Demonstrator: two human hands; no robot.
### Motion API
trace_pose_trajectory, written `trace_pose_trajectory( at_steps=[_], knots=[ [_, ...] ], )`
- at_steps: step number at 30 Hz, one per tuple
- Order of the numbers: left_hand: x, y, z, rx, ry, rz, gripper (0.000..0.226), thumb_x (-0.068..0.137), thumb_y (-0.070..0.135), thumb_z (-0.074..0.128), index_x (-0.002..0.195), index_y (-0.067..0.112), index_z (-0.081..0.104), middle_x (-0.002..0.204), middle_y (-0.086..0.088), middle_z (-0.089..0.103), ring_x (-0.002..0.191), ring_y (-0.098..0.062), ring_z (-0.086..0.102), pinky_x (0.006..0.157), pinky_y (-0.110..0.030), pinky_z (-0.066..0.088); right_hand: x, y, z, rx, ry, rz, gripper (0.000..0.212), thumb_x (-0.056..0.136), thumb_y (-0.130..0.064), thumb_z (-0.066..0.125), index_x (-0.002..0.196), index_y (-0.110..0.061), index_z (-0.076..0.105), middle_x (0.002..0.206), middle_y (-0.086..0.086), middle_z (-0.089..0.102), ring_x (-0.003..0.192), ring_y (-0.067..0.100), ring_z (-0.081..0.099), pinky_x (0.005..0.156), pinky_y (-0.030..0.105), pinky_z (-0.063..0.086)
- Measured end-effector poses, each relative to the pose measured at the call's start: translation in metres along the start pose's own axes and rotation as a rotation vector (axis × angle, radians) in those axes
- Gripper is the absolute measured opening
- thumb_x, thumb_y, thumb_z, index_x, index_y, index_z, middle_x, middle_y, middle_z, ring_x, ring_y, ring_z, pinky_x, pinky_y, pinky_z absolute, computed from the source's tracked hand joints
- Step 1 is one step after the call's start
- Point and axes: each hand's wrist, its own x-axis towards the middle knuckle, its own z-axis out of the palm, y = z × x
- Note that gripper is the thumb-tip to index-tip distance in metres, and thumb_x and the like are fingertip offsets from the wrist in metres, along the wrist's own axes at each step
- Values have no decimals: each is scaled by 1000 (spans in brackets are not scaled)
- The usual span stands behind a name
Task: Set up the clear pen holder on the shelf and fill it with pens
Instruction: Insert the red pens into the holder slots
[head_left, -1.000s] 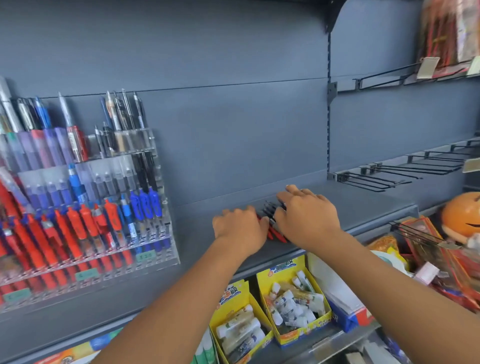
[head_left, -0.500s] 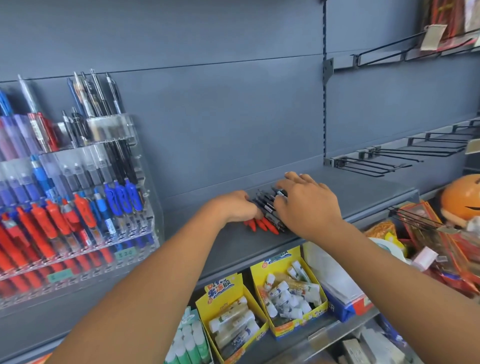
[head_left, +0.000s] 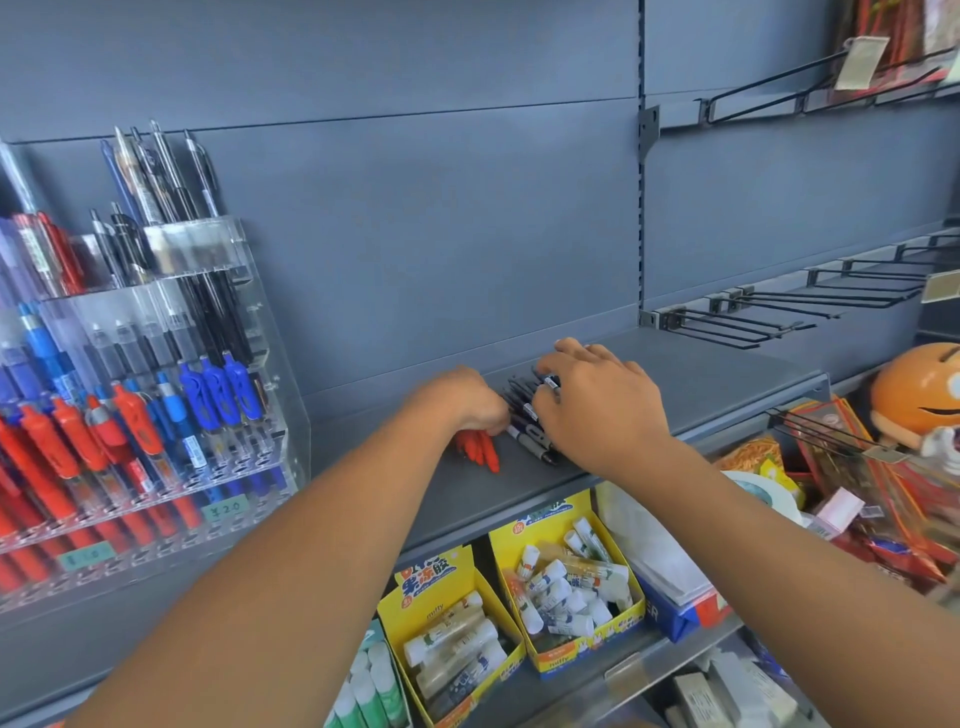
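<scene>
Looking along both forearms, we cannot see the fingertips of either hand, because the backs of the hands cover them. The left hand (head_left: 462, 402) is clenched, and a bunch of red pens (head_left: 480, 449) sticks out from under it toward us, so it grasps them. The right hand (head_left: 597, 402) lies with bent fingers on a pile of dark pens (head_left: 530, 434); whether it grips them or only presses on them, we cannot tell. The two hands are just beside each other.

The clear pen holder (head_left: 270, 374) stands on the same shelf (head_left: 701, 384), well apart to the left of the left hand. It has several tiers full of red, blue and black pens, and the left edge of the picture cuts it off. The small price labels on its front are hard to read.

The shelf is grey metal with a grey back wall. Black wire hooks (head_left: 727, 325) stick out of the wall at the right. Below the shelf we see yellow boxes (head_left: 545, 525) of glue sticks, and at the far right an orange round toy (head_left: 914, 389), partly cut off.
</scene>
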Motion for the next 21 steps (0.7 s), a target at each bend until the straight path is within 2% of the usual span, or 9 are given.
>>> trace_pose_trajectory(
  at_steps=[2, 3, 5, 7, 9, 11, 13, 15, 21],
  knots=[
    [14, -8, 3, 153, 25, -73, 35, 90, 14, 43, 70, 6, 70, 37, -6, 58, 46, -17, 54, 47, -16, 45, 0, -2, 0, -2, -6, -10, 33, 97, -30, 39, 123, -22, 60, 130, -6, 53, 118, 19, 49, 88, 36, 39],
    [21, -12, 4, 214, 67, -90, 34, 89, 14, 43, 70, 4, 70, 43, -11, 61, 54, -20, 59, 58, -22, 50, -1, -3, 1, -2, -9, -16, 33, 97, -30, 39, 122, -22, 59, 130, -6, 53, 117, 20, 49, 88, 36, 39],
    [36, -24, 6, 234, 197, -95, 28, 88, 10, 47, 105, -2, 67, 88, -20, 71, 90, -29, 69, 82, -34, 55, -1, -7, 0, 2, -15, -26, 33, 97, -30, 39, 122, -22, 59, 128, -5, 53, 116, 20, 49, 88, 36, 39],
    [48, -37, 9, 201, 259, -95, 56, 90, 8, 47, 146, 10, 40, 140, -12, 54, 125, -32, 54, 101, -39, 48, -1, -10, 1, 10, -20, -35, 34, 97, -29, 38, 125, -22, 58, 130, -6, 52, 117, 20, 49, 91, 36, 39],
    [55, -49, 12, 134, 287, -81, 71, 91, 7, 46, 156, 24, 20, 154, -4, 39, 135, -30, 45, 104, -39, 44, -1, -12, 1, 15, -30, -43, 34, 97, -30, 38, 125, -22, 57, 131, -6, 52, 117, 20, 50, 92, 36, 40],
    [58, -58, 14, -28, 376, -83, 68, 92, 7, 47, 154, 23, 25, 148, -5, 46, 130, -32, 49, 95, -39, 47, -1, -16, 2, 18, -34, -50, 33, 97, -30, 38, 124, -22, 57, 128, -6, 53, 114, 20, 51, 90, 35, 40],
    [55, -64, 17, -173, 507, -51, 42, 93, 13, 49, 134, 11, 43, 127, -12, 57, 112, -36, 56, 80, -37, 46, -1, -20, 2, 21, -33, -56, 32, 97, -30, 38, 122, -23, 56, 125, -6, 53, 110, 20, 52, 88, 35, 40],
    [47, -68, 17, -316, 640, 34, 22, 95, 19, 50, 113, 8, 46, 105, -15, 56, 91, -35, 54, 71, -35, 41, 0, -26, 2, 22, -32, -64, 31, 97, -30, 38, 122, -22, 55, 124, -6, 54, 109, 20, 53, 86, 34, 40],
    [17, -78, 22, -636, 807, 292, 15, 95, 22, 51, 103, 9, 48, 79, -12, 58, 70, -36, 57, 62, -41, 48, -1, -47, -1, 41, -23, -88, 42, 98, -31, 37, 139, -24, 45, 133, -8, 53, 115, 19, 53, 86, 34, 42]
  ],
)
